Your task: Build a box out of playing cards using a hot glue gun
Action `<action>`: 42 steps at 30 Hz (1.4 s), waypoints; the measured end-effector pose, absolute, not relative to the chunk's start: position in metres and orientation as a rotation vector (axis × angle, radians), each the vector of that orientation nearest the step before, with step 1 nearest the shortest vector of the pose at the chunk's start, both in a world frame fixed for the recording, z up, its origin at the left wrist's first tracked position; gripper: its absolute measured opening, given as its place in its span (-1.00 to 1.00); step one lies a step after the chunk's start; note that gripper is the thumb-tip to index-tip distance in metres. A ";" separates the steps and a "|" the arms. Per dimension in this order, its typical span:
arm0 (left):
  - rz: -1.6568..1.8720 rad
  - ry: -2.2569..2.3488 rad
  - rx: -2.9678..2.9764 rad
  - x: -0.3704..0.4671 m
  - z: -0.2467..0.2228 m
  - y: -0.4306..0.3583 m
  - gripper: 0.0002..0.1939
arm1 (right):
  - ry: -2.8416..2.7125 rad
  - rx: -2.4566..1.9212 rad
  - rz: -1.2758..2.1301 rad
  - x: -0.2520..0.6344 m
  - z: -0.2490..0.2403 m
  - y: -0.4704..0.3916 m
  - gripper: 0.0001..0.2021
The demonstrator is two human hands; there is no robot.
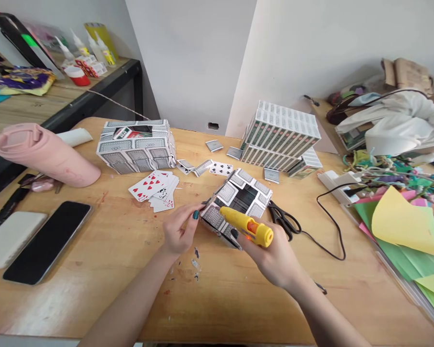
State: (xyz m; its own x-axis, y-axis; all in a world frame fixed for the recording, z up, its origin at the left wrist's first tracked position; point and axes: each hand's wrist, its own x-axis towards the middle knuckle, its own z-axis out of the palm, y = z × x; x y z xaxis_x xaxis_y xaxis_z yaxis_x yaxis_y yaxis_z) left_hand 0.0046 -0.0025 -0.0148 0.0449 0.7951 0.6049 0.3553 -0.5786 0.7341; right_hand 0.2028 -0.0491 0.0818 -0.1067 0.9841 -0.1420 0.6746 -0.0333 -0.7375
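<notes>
In the head view, the card-covered box (pixel 225 193) lies on the counter (pixel 238 303). At its left corner the left hand (pixel 179 230) is half curled, fingertips partly hidden; whether it grips cannot be told. Over the box's near side, the right hand (pixel 278 256) wraps a yellow glue gun (pixel 238 220), lower fingers unseen. Right of the box, scissors (pixel 290 223) have their blades hidden.

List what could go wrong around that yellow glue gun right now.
The left hand is at the card-covered box's edge, near the nozzle of the yellow glue gun in the right hand; if it's hot, fingers could get burned.
The black cord loops across the table beside the scissors; a tug might snag them.
</notes>
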 end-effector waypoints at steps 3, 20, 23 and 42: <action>1.538 1.164 1.939 0.004 -0.017 -0.003 -0.77 | -1.888 -1.745 0.934 0.200 0.080 -0.053 -0.76; 1.494 0.885 2.154 -0.004 -0.012 0.002 -0.73 | -1.189 -1.659 1.157 0.233 0.079 -0.074 -0.75; 1.491 0.855 2.178 -0.005 -0.011 0.003 -0.73 | -0.939 -1.639 1.118 0.238 0.071 -0.072 -0.74; 1.549 0.840 2.351 -0.002 -0.013 0.005 -0.64 | -0.896 -1.506 1.310 0.213 0.060 -0.066 -0.77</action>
